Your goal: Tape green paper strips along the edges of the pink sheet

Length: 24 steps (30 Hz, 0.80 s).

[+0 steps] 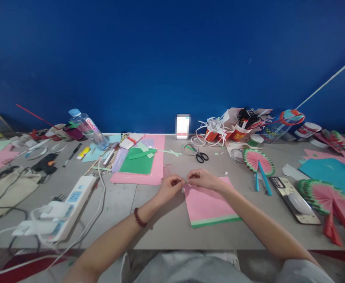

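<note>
A pink paper sheet (208,204) with a green strip along its near edge lies flat on the grey table (166,232). My left hand (170,185) and my right hand (202,179) meet at the sheet's far left corner. Both hands are closed in a pinch on that corner or on a thin bit of paper there; I cannot make out which. A dark bead bracelet (139,218) sits on my left wrist.
Black scissors (201,157) lie just beyond the hands. Green and pink sheets (143,163) are far left of centre, a power strip (69,204) with cables at left, a bottle (88,127), a phone (293,198) and pink paper fans (257,161) at right, cups (231,133) at the back.
</note>
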Motion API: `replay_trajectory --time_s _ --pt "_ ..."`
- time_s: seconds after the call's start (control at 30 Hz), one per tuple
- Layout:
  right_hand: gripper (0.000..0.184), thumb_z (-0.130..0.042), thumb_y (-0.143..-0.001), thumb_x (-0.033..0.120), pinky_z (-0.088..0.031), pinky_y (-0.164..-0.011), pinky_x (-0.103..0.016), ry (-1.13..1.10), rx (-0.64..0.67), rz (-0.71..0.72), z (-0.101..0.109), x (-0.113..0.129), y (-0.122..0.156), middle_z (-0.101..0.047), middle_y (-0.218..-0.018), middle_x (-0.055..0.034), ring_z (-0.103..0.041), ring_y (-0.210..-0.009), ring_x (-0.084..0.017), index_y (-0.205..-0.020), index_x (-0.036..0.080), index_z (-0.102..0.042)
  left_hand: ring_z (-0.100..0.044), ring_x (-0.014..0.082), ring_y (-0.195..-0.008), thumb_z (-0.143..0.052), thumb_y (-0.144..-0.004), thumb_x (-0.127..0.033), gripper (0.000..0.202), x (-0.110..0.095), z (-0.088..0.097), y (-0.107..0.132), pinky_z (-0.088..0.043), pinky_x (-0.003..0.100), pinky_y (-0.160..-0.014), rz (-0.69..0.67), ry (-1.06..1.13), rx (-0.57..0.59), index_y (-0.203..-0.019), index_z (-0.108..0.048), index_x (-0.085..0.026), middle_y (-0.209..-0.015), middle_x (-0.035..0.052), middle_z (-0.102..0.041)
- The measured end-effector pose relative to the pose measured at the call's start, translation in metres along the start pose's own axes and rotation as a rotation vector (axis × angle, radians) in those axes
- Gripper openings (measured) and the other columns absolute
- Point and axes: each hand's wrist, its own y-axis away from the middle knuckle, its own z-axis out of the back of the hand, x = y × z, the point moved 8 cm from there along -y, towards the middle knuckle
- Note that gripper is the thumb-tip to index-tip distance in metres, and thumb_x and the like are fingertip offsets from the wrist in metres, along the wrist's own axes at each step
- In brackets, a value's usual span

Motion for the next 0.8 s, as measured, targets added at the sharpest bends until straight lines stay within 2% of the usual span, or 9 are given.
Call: replay_trajectory --time_s 0.27,0.4,0.47,0.5,0.57,0.63,0.7,0.8 --pt "0.018 -0.059 -0.073 0.031 -0.034 -0.052 -0.021 0.048 0.101 -0.028 -0.001 -0.001 -0.004 -0.054 -0.063 0.0027 -0.044 -0.057 -0.009 -0.075 0.015 -0.065 -0.049 0.0123 -0.057 -0.058 -0.076 -0.040 0.029 0.008 -0.003 0.003 -0.036 0.024 -0.055 0.063 -0.094 0.031 -0.071 -0.068 -0.013 -0.061 0.0026 -0.059" --pt "0.018 -0.058 -0.073 0.030 -0.033 -0.052 -0.021 0.106 0.111 -0.059 -0.005 -0.002 -0.006 -0.055 -0.063 0.0025 -0.043 -0.056 -0.009 -0.075 0.014 -0.065 -0.051 0.0125 -0.054 -0.054 -0.077 -0.033 0.027 0.016 0.001 0.008 -0.036 0.023 -0.052 0.144 -0.166 0.051 -0.080 -0.070 -0.012 -0.064 0.0037 -0.064" --pt "0.017 -0.057 -0.072 0.028 -0.034 -0.053 -0.021 0.136 0.109 -0.064 -0.006 -0.002 -0.008 -0.057 -0.064 0.0015 -0.045 -0.057 -0.009 -0.074 0.014 -0.065 -0.052 0.0127 -0.055 -0.052 -0.078 -0.028 0.025 0.014 0.008 0.013 -0.038 0.024 -0.053 0.124 -0.278 0.017 -0.087 -0.070 -0.012 -0.068 0.0039 -0.065" --pt "0.016 -0.057 -0.072 0.027 -0.034 -0.053 -0.021 0.153 0.106 -0.062 -0.006 -0.002 -0.009 -0.058 -0.064 0.0012 -0.045 -0.058 -0.010 -0.073 0.014 -0.065 -0.053 0.0133 -0.056 -0.052 -0.079 -0.026 0.024 0.009 0.011 0.016 -0.040 0.025 -0.054 0.076 -0.366 0.000 -0.090 -0.069 -0.013 -0.071 0.0039 -0.066" --pt "0.015 -0.056 -0.072 0.025 -0.035 -0.053 -0.021 0.208 0.082 -0.064 -0.007 -0.002 -0.013 -0.057 -0.061 0.0013 -0.047 -0.058 -0.010 -0.069 0.014 -0.065 -0.057 0.0153 -0.066 -0.050 -0.082 -0.023 0.022 -0.006 0.008 0.024 -0.043 0.027 -0.062 -0.110 -0.573 -0.001 -0.094 -0.067 -0.016 -0.080 0.0049 -0.067" --pt "0.014 -0.055 -0.071 0.023 -0.035 -0.054 -0.021 0.303 0.033 -0.073 -0.005 -0.001 -0.017 -0.056 -0.059 0.0018 -0.048 -0.058 -0.011 -0.066 0.015 -0.065 -0.059 0.0183 -0.081 -0.048 -0.085 -0.019 0.020 -0.021 -0.006 0.037 -0.046 0.030 -0.071 -0.355 -0.753 0.052 -0.095 -0.064 -0.018 -0.091 0.0075 -0.066" --pt "0.013 -0.056 -0.070 0.021 -0.034 -0.054 -0.022 0.391 -0.013 -0.081 -0.004 0.000 -0.021 -0.056 -0.058 0.0019 -0.048 -0.059 -0.011 -0.062 0.015 -0.064 -0.059 0.0210 -0.088 -0.046 -0.086 -0.017 0.020 -0.027 -0.023 0.050 -0.047 0.033 -0.074 -0.544 -0.897 0.100 -0.099 -0.062 -0.016 -0.094 0.0100 -0.065" --pt "0.011 -0.058 -0.067 0.020 -0.034 -0.054 -0.022 0.439 -0.030 -0.081 -0.004 0.002 -0.024 -0.057 -0.058 0.0019 -0.049 -0.059 -0.011 -0.060 0.015 -0.064 -0.058 0.0238 -0.091 -0.048 -0.086 -0.018 0.025 -0.025 -0.039 0.060 -0.048 0.037 -0.076 -0.653 -1.030 0.129 -0.109 -0.057 -0.013 -0.099 0.0120 -0.064"
